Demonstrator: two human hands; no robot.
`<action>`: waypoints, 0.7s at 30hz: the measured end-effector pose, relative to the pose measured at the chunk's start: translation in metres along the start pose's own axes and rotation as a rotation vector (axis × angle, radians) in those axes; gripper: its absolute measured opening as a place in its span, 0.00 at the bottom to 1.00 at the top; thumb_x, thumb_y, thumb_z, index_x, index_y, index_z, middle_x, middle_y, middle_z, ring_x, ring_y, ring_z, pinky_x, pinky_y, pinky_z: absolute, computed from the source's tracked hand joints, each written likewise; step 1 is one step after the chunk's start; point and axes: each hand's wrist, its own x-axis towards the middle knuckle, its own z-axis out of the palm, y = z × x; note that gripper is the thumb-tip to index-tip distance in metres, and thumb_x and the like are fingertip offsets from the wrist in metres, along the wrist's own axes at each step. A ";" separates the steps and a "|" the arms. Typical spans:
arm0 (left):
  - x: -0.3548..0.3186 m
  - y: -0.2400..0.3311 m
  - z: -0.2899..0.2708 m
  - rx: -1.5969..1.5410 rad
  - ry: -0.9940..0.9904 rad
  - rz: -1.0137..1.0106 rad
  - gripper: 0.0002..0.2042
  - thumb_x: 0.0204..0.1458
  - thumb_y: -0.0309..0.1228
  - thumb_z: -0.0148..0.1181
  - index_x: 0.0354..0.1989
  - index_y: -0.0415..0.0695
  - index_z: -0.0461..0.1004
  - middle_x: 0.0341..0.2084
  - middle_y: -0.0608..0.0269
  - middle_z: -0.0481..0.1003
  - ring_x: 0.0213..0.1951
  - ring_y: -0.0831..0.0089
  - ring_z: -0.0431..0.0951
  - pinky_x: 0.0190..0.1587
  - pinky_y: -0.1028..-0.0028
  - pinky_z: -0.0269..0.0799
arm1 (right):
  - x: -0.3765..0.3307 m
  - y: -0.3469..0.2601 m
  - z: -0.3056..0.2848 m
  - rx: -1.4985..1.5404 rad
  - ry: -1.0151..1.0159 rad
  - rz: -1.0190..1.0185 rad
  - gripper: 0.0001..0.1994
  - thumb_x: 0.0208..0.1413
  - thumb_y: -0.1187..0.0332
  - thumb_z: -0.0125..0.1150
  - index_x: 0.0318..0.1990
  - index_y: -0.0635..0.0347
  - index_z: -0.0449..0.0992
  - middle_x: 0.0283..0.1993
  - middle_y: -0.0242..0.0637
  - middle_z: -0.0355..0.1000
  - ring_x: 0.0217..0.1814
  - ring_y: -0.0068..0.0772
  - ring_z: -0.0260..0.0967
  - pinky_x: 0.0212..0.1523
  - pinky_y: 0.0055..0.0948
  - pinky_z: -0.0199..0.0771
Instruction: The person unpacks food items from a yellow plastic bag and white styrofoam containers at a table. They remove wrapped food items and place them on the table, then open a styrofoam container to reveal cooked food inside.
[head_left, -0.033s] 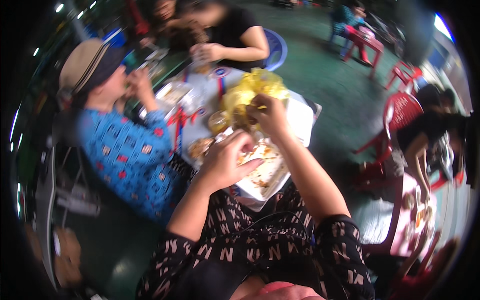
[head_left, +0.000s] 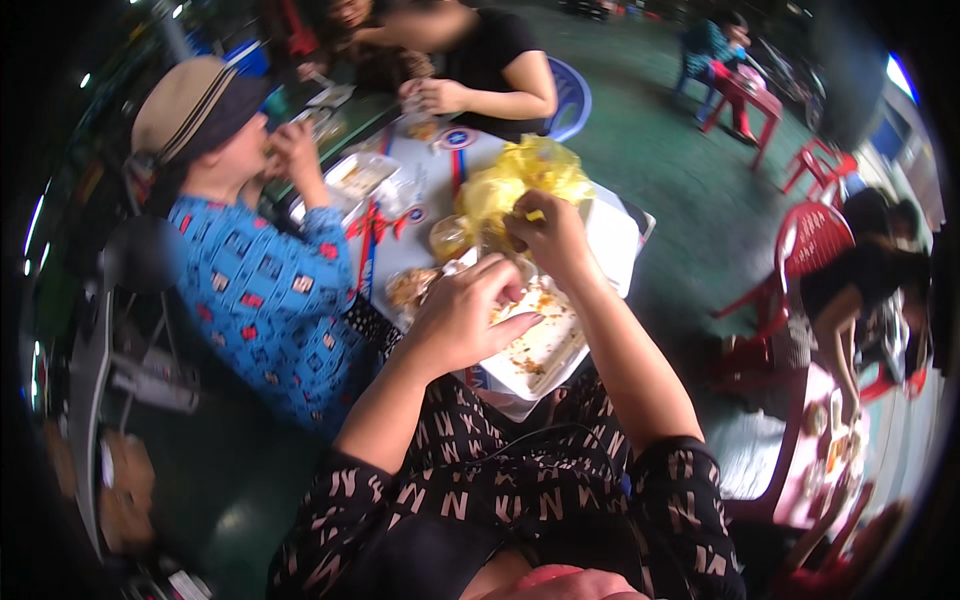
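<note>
A white foam food box (head_left: 545, 350) with crumbs and orange-brown scraps in it lies open at the near end of the table. Over its left side is my left hand (head_left: 465, 315), the thumb stretched out and apart from the loosely curled fingers. My right hand (head_left: 555, 235) is farther off, at the near side of a crumpled yellow plastic bag (head_left: 535, 165). Its fingers are pinched together, and what lies between them is hidden. Left of the bag stands a small clear tub with yellowish contents (head_left: 450, 238). Brown food scraps (head_left: 410, 288) lie beside my left hand.
At the left a person in a blue patterned shirt (head_left: 255, 285) sits close to the table (head_left: 425, 180). Another person in black (head_left: 500, 75) sits at its far side. Another foam box (head_left: 360, 175) lies near them. Red chairs (head_left: 815, 240) stand at the right.
The whole scene has shifted slightly to the right in the view. My hands keep nearly the same places over the box and by the yellow bag.
</note>
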 end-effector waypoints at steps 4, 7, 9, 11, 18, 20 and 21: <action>0.011 -0.025 -0.034 -0.088 0.048 -0.056 0.17 0.43 0.33 0.67 0.18 0.42 0.62 0.15 0.71 0.62 0.20 0.82 0.62 0.22 0.78 0.58 | -0.002 -0.001 0.011 -0.093 -0.266 -0.123 0.07 0.46 0.72 0.60 0.30 0.67 0.71 0.22 0.41 0.71 0.25 0.25 0.69 0.29 0.29 0.68; 0.026 -0.081 -0.041 -0.585 -0.036 -0.145 0.15 0.51 0.33 0.59 0.18 0.45 0.61 0.17 0.70 0.63 0.21 0.82 0.61 0.23 0.80 0.55 | -0.010 -0.008 0.002 0.226 -0.424 0.050 0.05 0.51 0.74 0.59 0.33 0.63 0.70 0.27 0.30 0.69 0.29 0.18 0.66 0.32 0.22 0.68; 0.019 -0.121 -0.025 -1.160 0.018 -0.154 0.14 0.55 0.36 0.53 0.20 0.45 0.62 0.19 0.66 0.65 0.22 0.79 0.63 0.24 0.78 0.58 | -0.007 -0.023 0.008 0.515 -0.505 0.131 0.04 0.53 0.74 0.59 0.34 0.62 0.70 0.29 0.26 0.68 0.30 0.16 0.65 0.34 0.19 0.67; 0.015 -0.143 0.008 -1.632 0.227 -0.358 0.16 0.59 0.42 0.43 0.26 0.43 0.65 0.21 0.59 0.66 0.24 0.74 0.65 0.27 0.73 0.62 | 0.000 -0.024 0.013 0.675 -0.418 0.171 0.03 0.55 0.74 0.58 0.34 0.60 0.70 0.31 0.28 0.69 0.31 0.17 0.66 0.37 0.19 0.69; -0.001 -0.079 0.082 -2.079 0.324 -0.319 0.14 0.59 0.42 0.46 0.38 0.43 0.71 0.27 0.66 0.70 0.25 0.75 0.64 0.29 0.75 0.58 | 0.018 -0.003 0.028 0.796 0.081 0.165 0.04 0.52 0.78 0.58 0.32 0.65 0.69 0.32 0.35 0.71 0.31 0.25 0.72 0.33 0.25 0.76; -0.004 -0.054 0.068 -1.873 0.451 -0.540 0.09 0.59 0.37 0.48 0.32 0.45 0.68 0.22 0.68 0.67 0.21 0.79 0.60 0.25 0.78 0.55 | 0.020 0.011 0.028 0.455 0.086 0.078 0.04 0.51 0.78 0.60 0.32 0.67 0.70 0.29 0.35 0.71 0.29 0.24 0.71 0.31 0.24 0.75; -0.002 -0.058 0.063 -1.695 0.399 -0.518 0.08 0.58 0.35 0.49 0.31 0.45 0.68 0.21 0.68 0.67 0.20 0.81 0.59 0.24 0.79 0.54 | 0.023 0.013 0.024 0.282 0.086 0.023 0.05 0.50 0.78 0.60 0.31 0.68 0.70 0.28 0.35 0.71 0.28 0.24 0.71 0.29 0.23 0.74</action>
